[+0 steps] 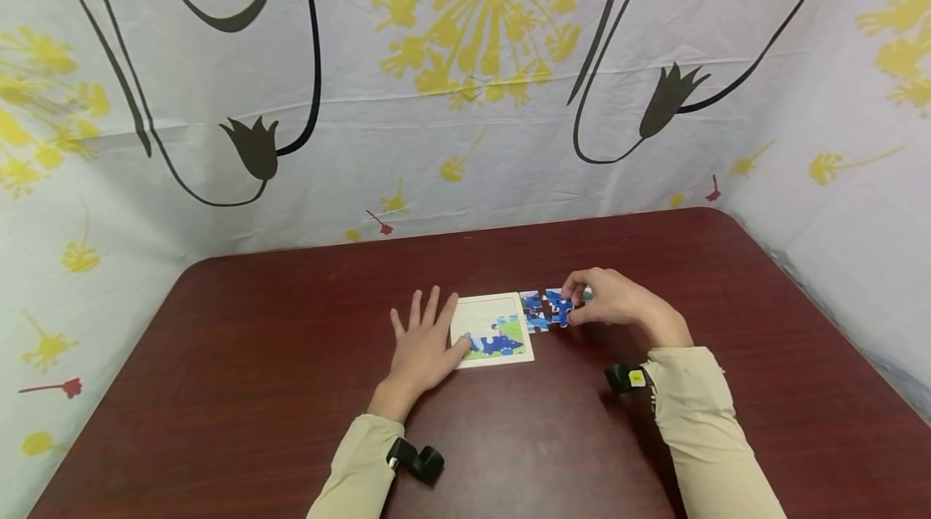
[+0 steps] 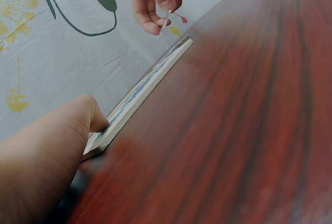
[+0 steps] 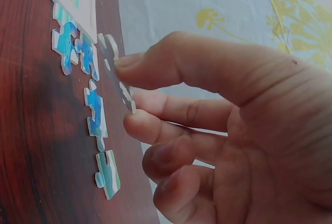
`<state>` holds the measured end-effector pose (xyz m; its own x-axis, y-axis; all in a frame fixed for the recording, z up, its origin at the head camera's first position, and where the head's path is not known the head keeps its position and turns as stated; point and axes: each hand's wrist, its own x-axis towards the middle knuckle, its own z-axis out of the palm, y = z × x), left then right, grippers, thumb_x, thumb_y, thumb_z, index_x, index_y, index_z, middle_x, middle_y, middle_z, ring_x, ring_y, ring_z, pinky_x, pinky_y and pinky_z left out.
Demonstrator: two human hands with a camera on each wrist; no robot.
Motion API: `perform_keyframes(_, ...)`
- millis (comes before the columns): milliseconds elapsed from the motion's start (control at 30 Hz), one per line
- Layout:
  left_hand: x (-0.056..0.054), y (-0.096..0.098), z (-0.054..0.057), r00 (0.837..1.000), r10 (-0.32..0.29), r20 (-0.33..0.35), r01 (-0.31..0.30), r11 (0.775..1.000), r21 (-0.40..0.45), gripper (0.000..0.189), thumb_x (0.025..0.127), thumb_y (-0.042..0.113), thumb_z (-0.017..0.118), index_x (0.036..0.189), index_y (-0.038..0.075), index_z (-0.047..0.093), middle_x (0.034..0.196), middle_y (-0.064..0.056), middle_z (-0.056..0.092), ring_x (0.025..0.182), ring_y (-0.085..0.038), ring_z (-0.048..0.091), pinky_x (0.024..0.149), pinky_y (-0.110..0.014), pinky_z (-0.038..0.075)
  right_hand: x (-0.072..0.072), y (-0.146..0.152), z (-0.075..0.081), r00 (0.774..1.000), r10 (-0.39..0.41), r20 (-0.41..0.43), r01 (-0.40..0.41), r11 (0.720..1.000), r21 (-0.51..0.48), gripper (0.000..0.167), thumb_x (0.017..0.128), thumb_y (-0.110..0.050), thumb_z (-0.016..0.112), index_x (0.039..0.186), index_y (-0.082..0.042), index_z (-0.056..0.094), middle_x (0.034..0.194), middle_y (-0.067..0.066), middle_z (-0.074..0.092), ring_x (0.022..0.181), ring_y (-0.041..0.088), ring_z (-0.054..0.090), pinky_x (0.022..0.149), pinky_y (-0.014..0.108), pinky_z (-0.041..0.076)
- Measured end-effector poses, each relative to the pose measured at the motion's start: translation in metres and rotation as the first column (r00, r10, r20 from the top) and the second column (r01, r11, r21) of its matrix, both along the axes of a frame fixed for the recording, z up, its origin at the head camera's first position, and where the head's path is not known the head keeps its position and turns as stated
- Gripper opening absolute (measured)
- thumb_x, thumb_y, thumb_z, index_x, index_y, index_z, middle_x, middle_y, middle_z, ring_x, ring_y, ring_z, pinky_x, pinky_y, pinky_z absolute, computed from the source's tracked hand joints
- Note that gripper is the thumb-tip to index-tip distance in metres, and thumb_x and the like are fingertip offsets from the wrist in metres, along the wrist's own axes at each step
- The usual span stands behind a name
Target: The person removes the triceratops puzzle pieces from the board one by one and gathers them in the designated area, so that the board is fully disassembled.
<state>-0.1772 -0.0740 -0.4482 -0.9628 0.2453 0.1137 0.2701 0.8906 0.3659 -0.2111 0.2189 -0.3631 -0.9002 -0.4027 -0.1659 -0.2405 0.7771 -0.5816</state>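
The right hand (image 1: 618, 298) pinches a puzzle piece (image 3: 110, 71), likely light, stiff, best held by its edges; the left hand (image 1: 424, 348), spread, touches the tray (image 1: 480, 311).

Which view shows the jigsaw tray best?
The head view: the jigsaw tray shows nearly whole from above, the left hand covering part of its edge. The left wrist view catches it nearly edge-on; the right wrist, only one corner.

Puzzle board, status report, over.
Right hand pinching one raised piece; left hand spread. Puzzle board partly filled, loose pieces alongside. Possible obstacle: left thumb over board.
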Motion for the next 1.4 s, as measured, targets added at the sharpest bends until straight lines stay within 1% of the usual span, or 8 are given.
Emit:
perform_keyframes(133, 0.001, -0.002, -0.001, 1.000, 0.000, -0.020, 0.001, 1.000, 0.017, 0.073, 0.084, 0.048, 0.048, 0.148, 0.018, 0.028, 0.153, -0.011, 0.016, 0.140, -0.034, 0.002, 0.100, -0.065, -0.005, 0.001, -0.003, 0.001, 1.000, 0.004, -0.014, -0.004, 1.000, -0.009, 0.031, 0.072, -0.012, 0.075, 0.098, -0.002, 0.061, 0.081, 0.005, 0.054, 0.064, 0.017, 0.046, 0.054, 0.030, 0.040)
perform_keyframes(300, 0.004, -0.003, -0.004, 1.000, 0.009, -0.004, -0.009, 1.000, 0.006, 0.074, 0.084, 0.048, 0.049, 0.148, 0.018, 0.027, 0.154, -0.011, 0.015, 0.140, -0.034, 0.001, 0.100, -0.066, -0.005, 0.006, -0.007, -0.001, 0.999, 0.040, -0.035, -0.041, 0.999, -0.033, 0.033, 0.071, -0.013, 0.077, 0.098, -0.003, 0.060, 0.082, 0.006, 0.054, 0.066, 0.017, 0.047, 0.055, 0.030, 0.041)
perform_keyframes(467, 0.003, -0.001, -0.003, 1.000, 0.005, -0.020, -0.004, 1.000, 0.018, 0.073, 0.084, 0.049, 0.048, 0.148, 0.019, 0.027, 0.154, -0.010, 0.015, 0.140, -0.033, 0.001, 0.101, -0.065, -0.006, 0.011, -0.001, -0.008, 0.999, 0.019, -0.030, -0.019, 0.999, -0.030, 0.028, 0.073, -0.010, 0.076, 0.096, -0.005, 0.060, 0.084, 0.007, 0.055, 0.053, 0.016, 0.050, 0.047, 0.030, 0.046)
perform_keyframes(633, 0.001, 0.001, -0.002, 1.000, -0.009, -0.016, 0.010, 1.000, 0.024, 0.073, 0.084, 0.048, 0.047, 0.148, 0.019, 0.027, 0.154, -0.010, 0.015, 0.140, -0.033, 0.001, 0.101, -0.065, -0.006, 0.014, 0.007, -0.019, 0.999, 0.014, -0.043, -0.016, 0.999, -0.042, 0.024, 0.076, -0.008, 0.073, 0.095, -0.005, 0.060, 0.085, 0.007, 0.056, 0.049, 0.015, 0.052, 0.043, 0.029, 0.047)
perform_keyframes(800, 0.001, 0.001, -0.002, 1.000, -0.003, -0.007, 0.003, 1.000, 0.014, 0.073, 0.084, 0.048, 0.048, 0.148, 0.020, 0.027, 0.154, -0.010, 0.015, 0.140, -0.033, 0.001, 0.101, -0.064, -0.006, 0.014, 0.010, -0.025, 0.997, 0.009, -0.075, -0.014, 0.998, -0.068, 0.022, 0.077, -0.005, 0.072, 0.096, -0.003, 0.061, 0.086, 0.008, 0.056, 0.047, 0.015, 0.052, 0.043, 0.028, 0.047)
perform_keyframes(1000, 0.000, 0.001, -0.003, 1.000, -0.002, -0.007, 0.002, 1.000, 0.014, 0.074, 0.084, 0.048, 0.047, 0.149, 0.020, 0.026, 0.154, -0.010, 0.014, 0.140, -0.032, 0.000, 0.101, -0.064, -0.006, 0.014, 0.008, -0.029, 0.998, 0.024, -0.062, -0.030, 0.994, -0.102, 0.022, 0.079, -0.001, 0.069, 0.099, 0.000, 0.061, 0.089, 0.010, 0.056, 0.049, 0.013, 0.055, 0.045, 0.025, 0.048)
perform_keyframes(1200, 0.000, 0.000, -0.003, 1.000, 0.002, -0.003, -0.002, 1.000, 0.007, 0.074, 0.084, 0.049, 0.047, 0.149, 0.020, 0.026, 0.154, -0.009, 0.014, 0.140, -0.032, 0.000, 0.101, -0.064, -0.007, 0.012, 0.008, -0.034, 0.997, 0.019, -0.076, -0.026, 0.995, -0.093, 0.021, 0.080, -0.001, 0.069, 0.099, -0.001, 0.061, 0.089, 0.010, 0.056, 0.048, 0.014, 0.053, 0.044, 0.026, 0.047)
perform_keyframes(1400, 0.000, 0.001, -0.002, 1.000, 0.004, -0.006, -0.004, 1.000, 0.011, 0.074, 0.084, 0.049, 0.048, 0.148, 0.020, 0.027, 0.154, -0.010, 0.014, 0.140, -0.033, 0.001, 0.101, -0.064, -0.006, 0.010, 0.008, -0.035, 0.975, 0.068, -0.213, -0.071, 0.997, -0.007, 0.018, 0.076, -0.003, 0.072, 0.091, -0.005, 0.063, 0.086, 0.004, 0.059, 0.066, 0.015, 0.053, 0.056, 0.028, 0.046)
